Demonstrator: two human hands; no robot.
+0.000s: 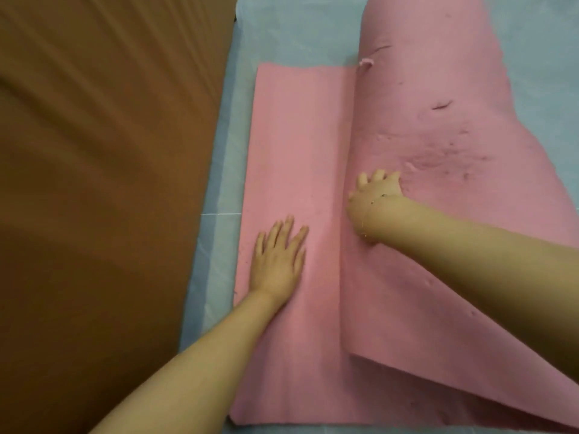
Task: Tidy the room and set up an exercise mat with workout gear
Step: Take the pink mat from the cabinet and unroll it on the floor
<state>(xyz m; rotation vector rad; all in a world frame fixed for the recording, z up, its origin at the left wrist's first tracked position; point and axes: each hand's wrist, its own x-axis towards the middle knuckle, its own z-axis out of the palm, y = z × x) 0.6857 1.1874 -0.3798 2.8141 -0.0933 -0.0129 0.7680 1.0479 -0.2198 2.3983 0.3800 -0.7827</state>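
Observation:
A pink exercise mat (300,145) lies partly unrolled on the pale blue floor. Its flat strip runs along the left; the still-curled roll bulges on the right, scuffed and torn in spots. My left hand (277,258) rests flat on the unrolled strip, fingers straight and spread. My right hand (374,195) presses palm-down against the side of the roll, fingers spread over its curve. Neither hand holds anything. No workout gear is in view.
A bed with a brown sheet (103,183) fills the left side, its edge running close beside the mat. A narrow band of pale blue tiled floor (219,214) separates them. More floor shows at the top around the roll.

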